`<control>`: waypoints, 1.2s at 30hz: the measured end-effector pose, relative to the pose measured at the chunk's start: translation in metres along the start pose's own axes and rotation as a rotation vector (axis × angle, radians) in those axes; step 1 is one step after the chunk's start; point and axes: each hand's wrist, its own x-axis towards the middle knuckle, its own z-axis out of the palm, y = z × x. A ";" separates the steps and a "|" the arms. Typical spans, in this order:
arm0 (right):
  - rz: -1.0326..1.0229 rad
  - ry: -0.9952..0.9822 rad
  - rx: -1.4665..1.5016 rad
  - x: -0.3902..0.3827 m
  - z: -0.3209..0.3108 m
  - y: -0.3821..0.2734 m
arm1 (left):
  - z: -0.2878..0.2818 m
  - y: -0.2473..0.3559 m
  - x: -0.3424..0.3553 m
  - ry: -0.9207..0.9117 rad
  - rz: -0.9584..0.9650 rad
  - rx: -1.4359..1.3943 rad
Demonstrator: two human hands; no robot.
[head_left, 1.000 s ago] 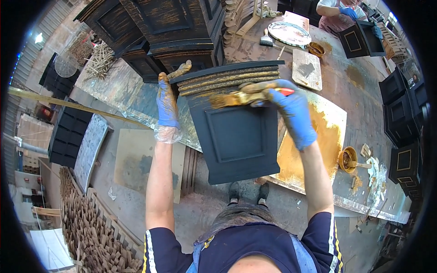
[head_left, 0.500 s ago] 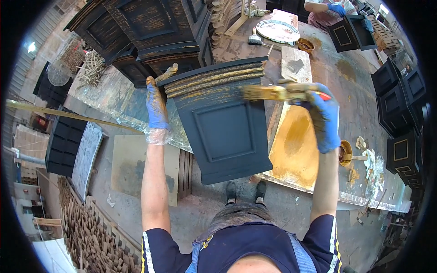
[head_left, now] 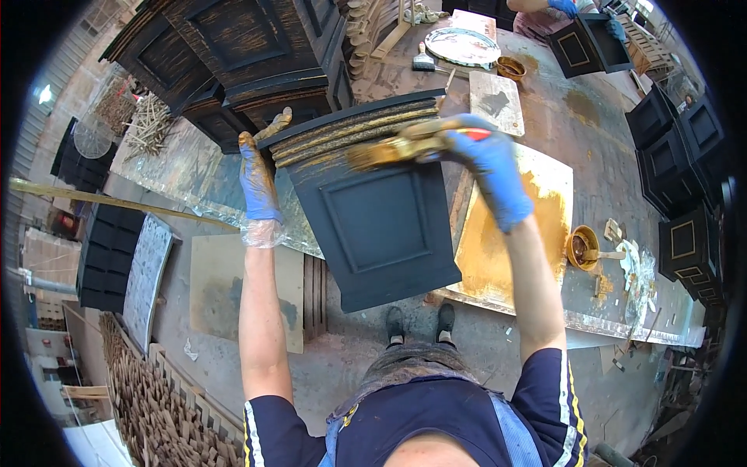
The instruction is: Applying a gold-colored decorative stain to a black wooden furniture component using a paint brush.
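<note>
A black wooden box [head_left: 377, 222] with a recessed front panel and stepped moulding hangs tilted in front of me. Gold streaks run along its moulding. My left hand [head_left: 261, 183], in a blue glove stained gold, grips the box at its upper left corner, thumb and fingers on either side. In my gloved right hand [head_left: 486, 167] is a paintbrush [head_left: 379, 154], its gold-coated bristles at the lower edge of the moulding, left of the middle. Fingers wrap round the brush handle, whose red part shows by the hand.
Stacked black cabinets [head_left: 249, 47] stand behind the box. On the table [head_left: 599, 167] lie a gold-smeared board [head_left: 510, 233], a paint bowl [head_left: 582, 247] with a brush, and another bowl [head_left: 510, 68]. A co-worker's gloved hand [head_left: 562, 8] holds a similar box [head_left: 585, 48].
My right hand has swept the paintbrush leftward along the box's moulding. My left hand keeps its grip on the corner. The whole view has shifted slightly.
</note>
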 end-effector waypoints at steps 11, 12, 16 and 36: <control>-0.117 0.132 -0.019 -0.039 -0.097 -0.019 | 0.005 0.000 0.004 0.030 0.046 -0.065; -0.110 0.127 0.023 -0.038 -0.085 -0.017 | 0.014 0.004 0.001 0.019 0.059 -0.042; -0.109 0.094 0.070 -0.031 -0.063 -0.004 | 0.022 0.013 -0.004 0.023 0.042 0.020; 0.347 0.039 -0.015 -0.140 0.031 0.061 | -0.016 -0.026 0.023 0.086 0.230 -0.067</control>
